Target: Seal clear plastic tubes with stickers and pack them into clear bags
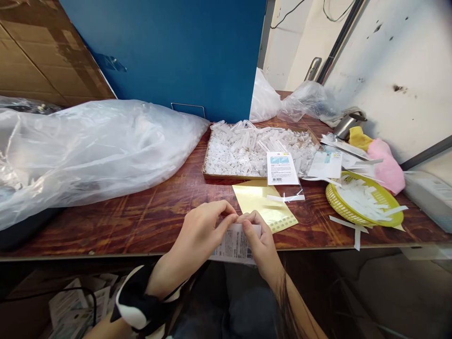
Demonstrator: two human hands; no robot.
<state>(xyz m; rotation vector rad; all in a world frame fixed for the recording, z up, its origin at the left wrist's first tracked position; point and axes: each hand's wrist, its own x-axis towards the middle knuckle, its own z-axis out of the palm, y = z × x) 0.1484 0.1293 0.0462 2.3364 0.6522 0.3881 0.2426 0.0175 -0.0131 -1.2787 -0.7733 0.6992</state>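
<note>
A white printed card [235, 246] is held at the table's front edge, partly covered by the fingers. My left hand [205, 230] is closed, its thumb and index finger pinching at the card's top edge. My right hand [259, 240] grips the card's right side, thumb on its face, and its fingertips meet those of the left. Just behind the hands lies a yellow sheet [259, 202] with rows of small round stickers. Another printed card [282, 168] in a clear sleeve rests against the tray [233, 178] of small clear and white plastic pieces.
On the right, a yellow-green basket [332, 197] holds white strips, with more strips beside it. Pink cloth [386, 165] and a metal cup [349, 123] are behind. A large plastic bag [106, 146] covers the left; a blue panel [169, 52] stands behind.
</note>
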